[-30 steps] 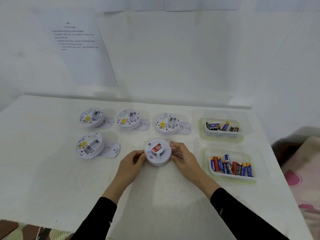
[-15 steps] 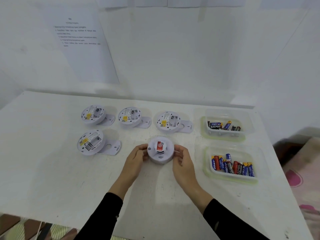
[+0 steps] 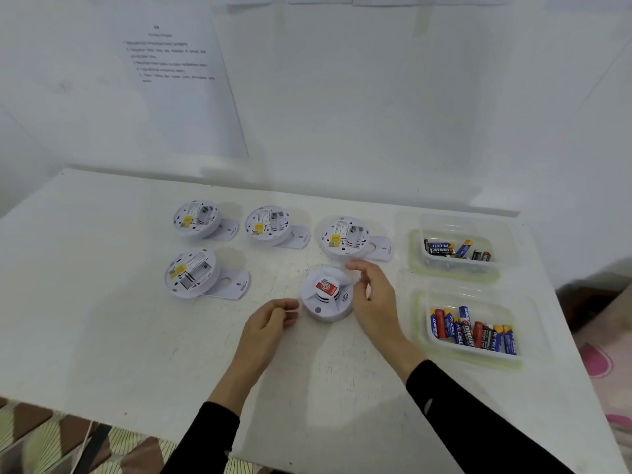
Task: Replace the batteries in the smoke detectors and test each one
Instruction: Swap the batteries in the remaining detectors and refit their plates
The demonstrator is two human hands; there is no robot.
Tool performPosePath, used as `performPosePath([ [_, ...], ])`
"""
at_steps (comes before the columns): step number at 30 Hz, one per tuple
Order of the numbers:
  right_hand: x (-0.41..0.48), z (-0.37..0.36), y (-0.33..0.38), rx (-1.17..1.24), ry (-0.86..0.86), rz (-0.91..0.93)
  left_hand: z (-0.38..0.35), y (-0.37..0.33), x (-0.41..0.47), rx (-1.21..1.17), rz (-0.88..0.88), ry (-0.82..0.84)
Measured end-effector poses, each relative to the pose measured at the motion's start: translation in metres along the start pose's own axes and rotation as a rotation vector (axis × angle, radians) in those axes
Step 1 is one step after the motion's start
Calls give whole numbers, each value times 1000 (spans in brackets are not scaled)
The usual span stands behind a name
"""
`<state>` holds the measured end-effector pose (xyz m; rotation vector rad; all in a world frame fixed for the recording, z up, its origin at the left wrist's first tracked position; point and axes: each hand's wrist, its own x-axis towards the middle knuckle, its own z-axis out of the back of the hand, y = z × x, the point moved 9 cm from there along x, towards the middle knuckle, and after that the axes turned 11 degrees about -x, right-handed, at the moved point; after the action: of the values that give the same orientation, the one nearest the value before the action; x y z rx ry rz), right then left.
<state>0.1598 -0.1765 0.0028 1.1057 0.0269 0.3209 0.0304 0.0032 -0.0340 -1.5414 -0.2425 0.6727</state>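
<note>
A white smoke detector (image 3: 326,295) with a red sticker on top lies face up at the table's middle. My left hand (image 3: 270,319) hovers just left of it with fingers loosely curled and nothing in them. My right hand (image 3: 374,297) is at its right side, fingers relaxed and slightly blurred, and holds nothing. Several other detectors lie back side up with their battery bays showing, each on a mounting plate: three in a far row (image 3: 195,218) (image 3: 267,226) (image 3: 345,238) and one at the left (image 3: 190,273).
Two clear plastic tubs of AA batteries stand at the right, a far tub (image 3: 420,265) with a few and a near tub (image 3: 427,347) with several. A printed sheet (image 3: 178,80) hangs on the wall. The white table's (image 3: 102,336) front edge runs just below my forearms.
Both hands held the face-up detector by its sides and turned it. Now they have let go: the left hand has drawn back left and the right hand has lifted off.
</note>
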Motion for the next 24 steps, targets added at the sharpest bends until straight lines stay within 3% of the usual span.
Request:
performPosePath([
  [2, -7, -5, 36, 1, -47, 198, 22, -16, 3, 0, -113, -122],
  [5, -14, -50, 81, -23, 97, 433, 71, -39, 7, -35, -275, -392],
  [8, -11, -117, 90, -107, 337, 446, 117, -46, 9, -78, -340, -626],
  [10, -8, -158, 83, -209, 489, 391, 137, -40, 15, -58, -295, -695],
  [14, -3, -202, 72, -346, 656, 275, 150, -22, 39, 39, -128, -602],
  [18, 6, -207, 75, -384, 545, 309, 146, -20, 50, 48, -143, -487],
  [24, 0, -186, 91, -542, 405, 497, 147, -22, 55, 21, -196, -497],
])
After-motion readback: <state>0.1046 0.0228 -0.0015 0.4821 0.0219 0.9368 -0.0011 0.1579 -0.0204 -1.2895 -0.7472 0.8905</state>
